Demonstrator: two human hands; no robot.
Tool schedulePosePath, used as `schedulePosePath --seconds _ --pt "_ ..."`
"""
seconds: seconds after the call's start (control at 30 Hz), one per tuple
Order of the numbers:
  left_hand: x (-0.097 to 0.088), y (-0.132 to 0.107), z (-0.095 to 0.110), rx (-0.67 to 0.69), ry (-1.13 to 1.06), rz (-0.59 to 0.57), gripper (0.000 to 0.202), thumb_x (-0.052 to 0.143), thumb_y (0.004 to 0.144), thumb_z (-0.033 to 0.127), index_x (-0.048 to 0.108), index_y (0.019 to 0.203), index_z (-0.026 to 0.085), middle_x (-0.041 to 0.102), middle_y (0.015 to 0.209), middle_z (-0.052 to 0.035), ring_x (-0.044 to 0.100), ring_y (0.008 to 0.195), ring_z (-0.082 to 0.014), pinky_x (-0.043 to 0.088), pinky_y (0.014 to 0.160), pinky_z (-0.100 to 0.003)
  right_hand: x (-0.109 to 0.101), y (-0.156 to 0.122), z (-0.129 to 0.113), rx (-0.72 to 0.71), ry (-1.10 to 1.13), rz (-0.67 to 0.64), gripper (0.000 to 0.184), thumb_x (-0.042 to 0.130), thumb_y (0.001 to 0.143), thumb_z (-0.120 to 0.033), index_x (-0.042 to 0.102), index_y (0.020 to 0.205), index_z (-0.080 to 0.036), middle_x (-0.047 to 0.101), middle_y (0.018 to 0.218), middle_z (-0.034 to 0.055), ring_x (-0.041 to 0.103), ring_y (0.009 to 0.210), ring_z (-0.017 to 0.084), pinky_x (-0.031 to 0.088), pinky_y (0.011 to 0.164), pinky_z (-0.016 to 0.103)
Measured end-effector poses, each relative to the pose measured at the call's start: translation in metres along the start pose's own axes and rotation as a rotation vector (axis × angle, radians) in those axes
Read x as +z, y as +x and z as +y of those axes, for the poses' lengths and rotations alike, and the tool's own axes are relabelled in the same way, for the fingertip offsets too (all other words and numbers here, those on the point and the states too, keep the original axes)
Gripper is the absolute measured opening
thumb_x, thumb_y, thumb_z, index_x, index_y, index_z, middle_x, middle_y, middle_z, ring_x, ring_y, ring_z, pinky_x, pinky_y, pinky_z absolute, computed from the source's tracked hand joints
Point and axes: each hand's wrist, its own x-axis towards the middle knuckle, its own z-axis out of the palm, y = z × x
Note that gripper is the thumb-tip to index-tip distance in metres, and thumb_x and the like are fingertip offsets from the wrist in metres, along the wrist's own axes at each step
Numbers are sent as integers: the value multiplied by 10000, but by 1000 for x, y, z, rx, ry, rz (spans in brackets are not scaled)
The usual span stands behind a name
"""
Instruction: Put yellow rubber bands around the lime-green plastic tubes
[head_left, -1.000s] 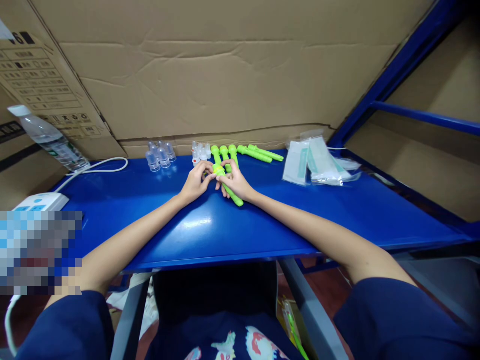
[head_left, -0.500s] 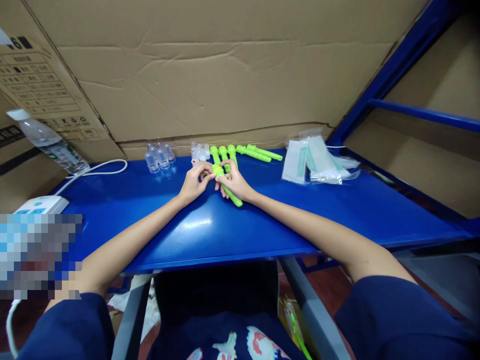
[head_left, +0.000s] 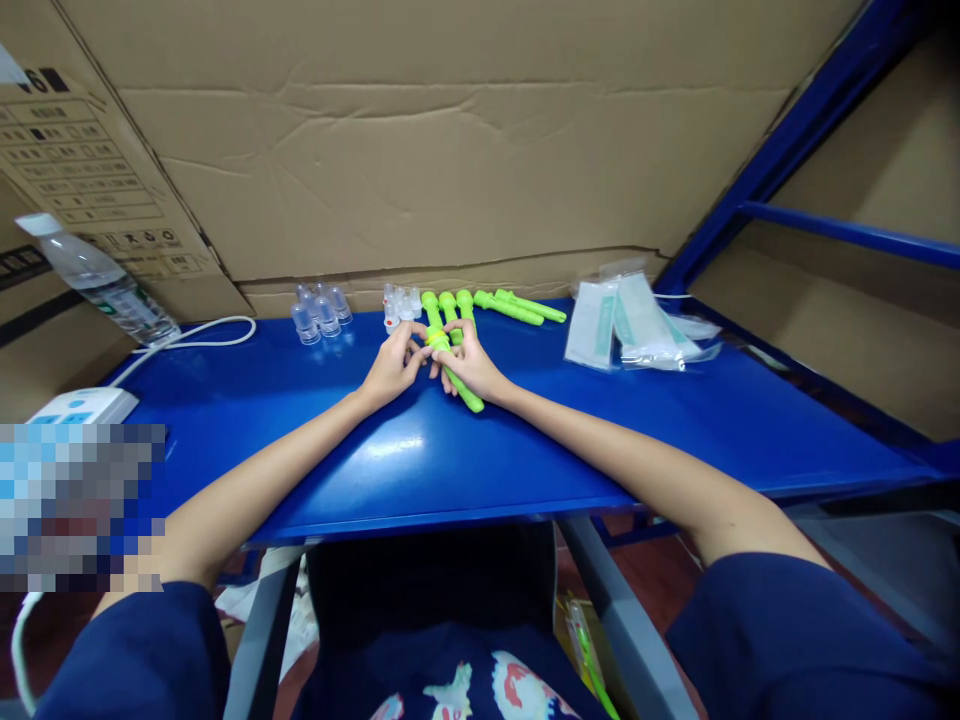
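Note:
My right hand is closed round a bright green plastic stick whose lower end pokes out toward me over the blue table. My left hand pinches at the stick's thick top end, fingertips meeting those of the right hand. What sits between the left fingertips is too small to make out. Just behind my hands lie more green sticks side by side, and two others point to the right.
Small clear vials stand at the back left, with a few red-marked ones beside the sticks. Sealed clear pouches lie at the back right. A water bottle, white cable and white device sit left. Cardboard walls the back.
Almost nothing moved. My left fingers shifted slightly at the top of the green stick while the right hand kept its hold.

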Motion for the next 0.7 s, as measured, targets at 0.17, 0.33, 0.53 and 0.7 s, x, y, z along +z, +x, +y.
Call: schedulePosePath --seconds 0.17,0.33,0.53,0.7 --pt "-1 0 -1 -33 -22 19 187 618 940 338 546 998 175 673 950 -53 651 615 -101 505 572 -231 0 0 0 11 0 -7 443 611 839 -354 245 1075 -274 625 620 -113 548 342 125 430 293 200" --pt "-2 0 -4 -44 -22 47 255 651 927 404 604 937 153 713 1071 -108 649 627 -89 503 569 -225 -2 1 3 15 3 -16 424 603 850 -355 246 1064 -275 627 617 -116 547 341 123 428 293 197" --pt "-2 -1 -5 -26 13 62 235 661 918 366 629 824 153 726 1080 -120 617 611 -97 510 570 -251 -3 1 3 33 -12 -17 420 599 861 -346 249 1081 -274 626 619 -111 556 351 129 435 299 205" --pt "-1 -1 -6 -31 7 64 251 667 914 372 624 814 146 718 1103 -130 611 582 -85 512 562 -247 -3 0 0 29 -12 -17 433 617 847 -356 265 1086 -275 618 617 -115 552 352 121 438 301 197"
